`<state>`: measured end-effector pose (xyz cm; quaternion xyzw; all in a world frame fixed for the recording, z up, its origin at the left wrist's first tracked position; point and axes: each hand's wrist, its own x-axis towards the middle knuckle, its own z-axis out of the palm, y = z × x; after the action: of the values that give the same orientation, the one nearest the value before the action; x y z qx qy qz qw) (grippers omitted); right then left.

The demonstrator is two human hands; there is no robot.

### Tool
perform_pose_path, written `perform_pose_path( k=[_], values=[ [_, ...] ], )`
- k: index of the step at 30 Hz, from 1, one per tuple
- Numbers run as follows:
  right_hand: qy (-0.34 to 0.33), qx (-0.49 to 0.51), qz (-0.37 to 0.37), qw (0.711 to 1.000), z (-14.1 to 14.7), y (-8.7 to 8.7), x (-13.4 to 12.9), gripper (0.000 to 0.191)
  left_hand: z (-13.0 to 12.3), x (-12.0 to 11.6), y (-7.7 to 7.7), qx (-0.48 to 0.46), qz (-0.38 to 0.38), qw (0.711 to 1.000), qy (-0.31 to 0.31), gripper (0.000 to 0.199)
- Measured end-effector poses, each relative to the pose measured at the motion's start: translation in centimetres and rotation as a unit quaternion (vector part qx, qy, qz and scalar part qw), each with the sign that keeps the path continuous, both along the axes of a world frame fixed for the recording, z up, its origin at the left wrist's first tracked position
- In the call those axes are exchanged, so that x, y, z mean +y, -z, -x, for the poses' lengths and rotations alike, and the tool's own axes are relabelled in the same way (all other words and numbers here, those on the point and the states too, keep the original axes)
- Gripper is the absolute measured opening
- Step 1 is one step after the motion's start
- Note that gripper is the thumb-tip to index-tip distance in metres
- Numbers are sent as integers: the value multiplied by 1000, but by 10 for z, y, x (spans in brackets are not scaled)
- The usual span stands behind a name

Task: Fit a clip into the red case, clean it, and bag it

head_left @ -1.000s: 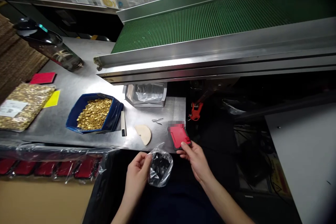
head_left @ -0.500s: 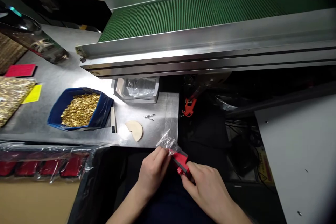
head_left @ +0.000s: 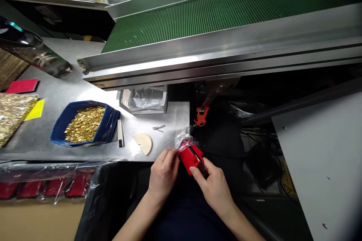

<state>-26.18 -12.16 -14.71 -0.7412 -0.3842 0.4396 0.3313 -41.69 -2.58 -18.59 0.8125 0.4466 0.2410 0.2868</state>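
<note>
In front of my body, a small red case (head_left: 187, 158) with a black band is gripped at its lower right by my right hand (head_left: 216, 182), thumb on its near face. A crumpled clear plastic bag (head_left: 182, 135) lies against the case's upper end. My left hand (head_left: 162, 171) is closed at the case's left edge, pinching the bag; its fingertips are partly hidden. Close by on the metal table (head_left: 169, 147) lie a beige disc with a notch (head_left: 144, 144), a small metal tool (head_left: 158, 127) and a pale stick with a black end (head_left: 120, 133).
A blue bin (head_left: 58, 128) of gold-coloured pieces and a grey tray (head_left: 152, 111) holding clear bags stand on the table. Above runs a green conveyor belt (head_left: 186, 19) with a metal rail. Bagged red cases (head_left: 55, 187) sit lower left. An orange-handled tool (head_left: 201, 116) hangs beyond the table edge.
The red case has turned so that its broad face shows, and it sits a little higher. My right thumb has shifted onto that face. The left hand keeps its pinch.
</note>
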Motion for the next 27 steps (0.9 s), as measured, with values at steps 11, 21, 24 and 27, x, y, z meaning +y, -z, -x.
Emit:
perform_pose_path(
  k=[11,21,24,27],
  values=[
    [-65,-79,0,995,-1,6,43,30,1,1,1,-166,341,922,-78,20],
    [-67,-79,7,995,10,9,79,34,26,11,18,-20,204,968,-144,33],
    [-107,-120,6,987,16,9,87,31,29,2,10,28,219,968,-119,36],
    [-188,-149,-15,971,20,5,92,26,33,-4,-2,1,259,959,-119,39]
  ],
)
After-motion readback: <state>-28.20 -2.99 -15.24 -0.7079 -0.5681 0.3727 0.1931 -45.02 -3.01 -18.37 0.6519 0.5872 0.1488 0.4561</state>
